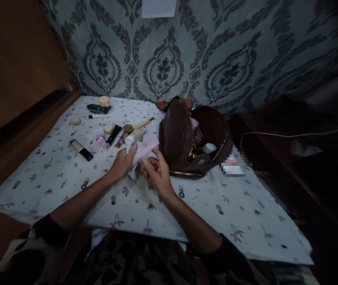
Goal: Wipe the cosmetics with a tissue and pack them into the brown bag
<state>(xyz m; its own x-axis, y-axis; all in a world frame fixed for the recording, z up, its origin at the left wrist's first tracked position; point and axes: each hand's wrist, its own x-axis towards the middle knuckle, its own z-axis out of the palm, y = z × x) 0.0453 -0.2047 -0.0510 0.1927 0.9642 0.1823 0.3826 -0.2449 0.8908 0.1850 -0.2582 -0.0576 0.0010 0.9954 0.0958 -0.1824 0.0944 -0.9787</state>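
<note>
My left hand (124, 161) is closed round a pale pink tube (147, 149) and a crumpled whitish cloth (133, 172), its thumb on top. At the tube's right end, my right hand (157, 171) has its fingers bent, with the fingertips against the tube and cloth. Just beyond the hands a cream-coloured tube (135, 135) lies on the table. To the right of my right hand stands an open brown bag (176, 132), with a white-lidded jar (209, 148) and other small items inside.
On the patterned tablecloth (97, 206) lie a black tube (113, 135), a pink-and-white tube (99, 137), a black-and-silver item (81, 150), a dark green tube (97, 109), a peach-lidded jar (104, 101) and a brush (144, 123). A white cable (290, 135) hangs at the right.
</note>
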